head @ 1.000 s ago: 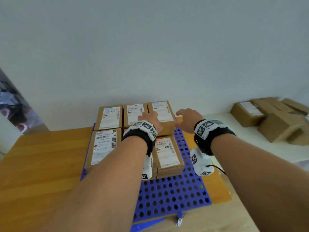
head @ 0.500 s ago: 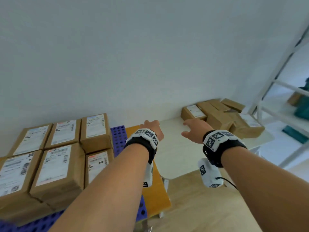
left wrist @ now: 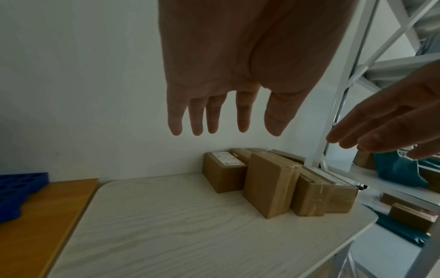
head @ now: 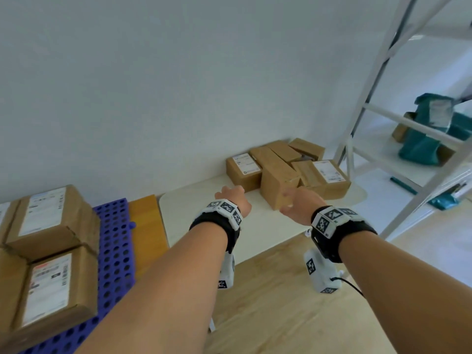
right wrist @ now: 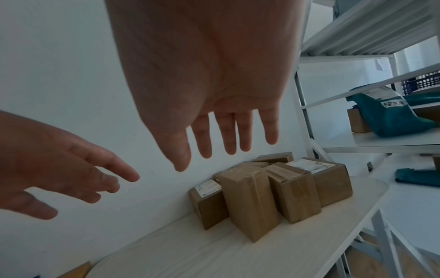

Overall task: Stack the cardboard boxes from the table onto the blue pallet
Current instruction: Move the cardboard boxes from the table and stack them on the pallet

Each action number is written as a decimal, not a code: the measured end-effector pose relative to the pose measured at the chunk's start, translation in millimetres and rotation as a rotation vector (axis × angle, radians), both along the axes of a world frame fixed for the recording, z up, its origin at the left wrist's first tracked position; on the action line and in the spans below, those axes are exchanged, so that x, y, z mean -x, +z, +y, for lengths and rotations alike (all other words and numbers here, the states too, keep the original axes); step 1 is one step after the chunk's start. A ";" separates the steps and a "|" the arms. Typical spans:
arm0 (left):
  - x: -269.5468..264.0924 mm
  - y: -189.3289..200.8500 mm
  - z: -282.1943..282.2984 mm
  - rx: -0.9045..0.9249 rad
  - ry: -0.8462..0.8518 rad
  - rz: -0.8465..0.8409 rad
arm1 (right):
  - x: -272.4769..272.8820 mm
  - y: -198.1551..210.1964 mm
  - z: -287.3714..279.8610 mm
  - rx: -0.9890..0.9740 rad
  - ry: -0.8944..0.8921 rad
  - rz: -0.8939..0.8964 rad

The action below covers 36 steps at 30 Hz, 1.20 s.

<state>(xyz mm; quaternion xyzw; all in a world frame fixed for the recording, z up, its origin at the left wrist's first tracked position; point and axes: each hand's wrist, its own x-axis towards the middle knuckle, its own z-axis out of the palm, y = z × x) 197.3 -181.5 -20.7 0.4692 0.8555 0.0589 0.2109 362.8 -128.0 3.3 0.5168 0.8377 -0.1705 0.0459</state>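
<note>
Several brown cardboard boxes (head: 279, 172) sit clustered at the far right of the white table (head: 204, 213), against the wall. One plain box (left wrist: 269, 185) leans tilted at the front of the cluster. My left hand (head: 233, 199) and right hand (head: 298, 203) hover above the table just short of the boxes, both empty with fingers straight and spread, as the wrist views show: left hand (left wrist: 223, 112), right hand (right wrist: 226, 135). On the left, labelled boxes (head: 48, 221) stand stacked on the blue perforated pallet (head: 115, 246).
The pallet lies on an orange wooden board (head: 146, 226) next to the white table. A white metal shelf rack (head: 383, 123) stands at the right, holding teal parcels (head: 429, 134) and more boxes. A pale wall rises behind the table.
The view has swung right from the pallet to the white table. Both hands left the stacked boxes and travelled right, now close to the box cluster.
</note>
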 end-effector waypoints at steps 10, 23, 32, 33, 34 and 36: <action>-18.8 -14.5 117.2 0.001 -0.109 -0.018 | -21.5 -28.4 105.0 0.035 -0.027 0.010; 7.0 -58.6 243.1 0.057 0.050 -0.226 | 5.9 -70.6 232.8 0.177 -0.083 0.008; 5.9 -81.3 250.4 0.072 0.183 -0.307 | 18.4 -98.8 256.5 0.401 0.060 0.147; 5.7 -81.1 249.2 0.058 0.194 -0.322 | 19.0 -100.4 257.1 0.427 0.077 0.153; 5.4 -81.8 247.8 0.045 0.206 -0.342 | 19.2 -104.1 258.0 0.443 0.098 0.161; 4.7 -83.3 243.6 0.033 0.236 -0.373 | 18.9 -110.7 260.2 0.460 0.126 0.164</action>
